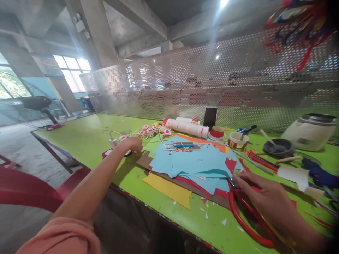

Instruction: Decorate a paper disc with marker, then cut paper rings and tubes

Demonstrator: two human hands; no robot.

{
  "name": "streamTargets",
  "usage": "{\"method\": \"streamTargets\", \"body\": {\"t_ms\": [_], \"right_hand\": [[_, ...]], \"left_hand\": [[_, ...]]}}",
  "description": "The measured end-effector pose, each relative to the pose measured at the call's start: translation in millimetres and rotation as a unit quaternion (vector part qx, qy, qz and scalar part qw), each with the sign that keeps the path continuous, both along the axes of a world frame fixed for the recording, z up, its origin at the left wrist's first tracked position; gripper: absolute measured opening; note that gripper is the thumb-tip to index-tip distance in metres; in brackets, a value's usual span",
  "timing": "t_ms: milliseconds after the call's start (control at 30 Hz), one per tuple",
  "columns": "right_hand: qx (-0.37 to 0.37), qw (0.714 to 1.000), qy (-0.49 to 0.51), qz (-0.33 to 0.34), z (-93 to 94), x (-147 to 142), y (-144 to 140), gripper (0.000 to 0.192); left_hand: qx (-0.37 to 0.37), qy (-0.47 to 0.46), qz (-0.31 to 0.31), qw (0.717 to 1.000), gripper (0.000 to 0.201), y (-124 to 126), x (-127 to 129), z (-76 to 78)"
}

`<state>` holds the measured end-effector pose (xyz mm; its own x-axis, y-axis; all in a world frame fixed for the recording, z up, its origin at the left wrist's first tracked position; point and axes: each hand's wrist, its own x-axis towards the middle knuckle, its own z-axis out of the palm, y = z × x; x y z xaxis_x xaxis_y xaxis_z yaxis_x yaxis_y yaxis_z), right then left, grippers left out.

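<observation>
My left hand [134, 144] reaches far out to the left part of the green table [87, 137]. Its fingers curl down over a small round thing [128, 153], and whether it grips that I cannot tell. A white plug and cable [113, 141] lie just left of it. My right hand [267, 201] lies over the big red-handled scissors [242, 218] near the front edge. The scissor blades [233, 182] touch the edge of a pile of blue paper sheets [196, 162]. Red, brown and yellow sheets [169, 188] stick out from under the pile.
Behind the pile are white rolls [189, 127], red-and-white paper cups [237, 140], a black bowl with a spoon [278, 147], a white lidded pot [309, 133] and small round paper ornaments [148, 131]. A perforated metal screen [212, 81] closes the back. A red chair [29, 192] stands left.
</observation>
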<state>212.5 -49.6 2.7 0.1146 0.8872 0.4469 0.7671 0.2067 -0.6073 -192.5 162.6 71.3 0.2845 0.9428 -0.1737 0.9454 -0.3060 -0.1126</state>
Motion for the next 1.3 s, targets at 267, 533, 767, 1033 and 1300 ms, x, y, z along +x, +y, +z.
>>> {"method": "streamTargets", "body": {"t_ms": [267,533,767,1033,1300], "right_hand": [[0.010,1.000,0.025,0.006,-0.2,-2.6,0.6,0.028],[-0.088,0.991,-0.099,-0.004,30.2,9.4,1.5,0.034],[-0.220,0.939,-0.264,0.009,36.9,5.9,-17.9,0.025],[-0.297,0.941,-0.162,-0.029,31.2,4.0,-10.6,0.048],[-0.332,0.942,0.035,-0.007,53.7,24.8,-19.3,0.035]], "left_hand": [[0.003,-0.147,-0.093,0.985,0.053,-41.8,34.3,29.4],[-0.307,-0.640,-0.213,0.671,0.054,-66.7,148.7,9.6],[-0.403,-0.725,-0.119,0.546,0.045,-63.2,210.6,-11.9],[-0.402,-0.763,-0.044,0.504,0.058,-67.0,195.9,-18.9],[-0.410,-0.773,-0.077,0.478,0.053,-69.3,185.0,-6.4]]}}
